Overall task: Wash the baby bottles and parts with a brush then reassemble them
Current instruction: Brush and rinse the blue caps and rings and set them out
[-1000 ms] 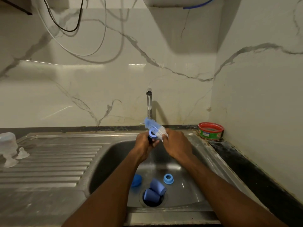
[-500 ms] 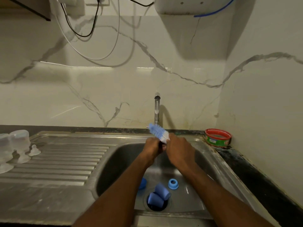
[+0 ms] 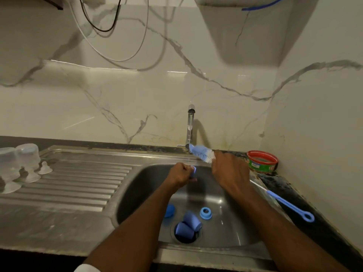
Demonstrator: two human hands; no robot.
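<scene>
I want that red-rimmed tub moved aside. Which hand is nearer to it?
Right. The right hand, gripping the brush, is just left of the tub; the left hand holds a blue part farther left, over the sink.

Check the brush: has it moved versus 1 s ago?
Yes. The brush has shifted slightly right relative to the faucet, off the blue part held by the left hand.

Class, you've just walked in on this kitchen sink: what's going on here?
A person is washing baby-bottle parts at a steel sink. The left hand holds a small blue part under the thin stream from the tap. The right hand grips a blue bottle brush, bristles raised beside the tap. Two blue caps, a blue ring and another blue piece lie in the basin. Clear bottles stand on the drainboard.
</scene>
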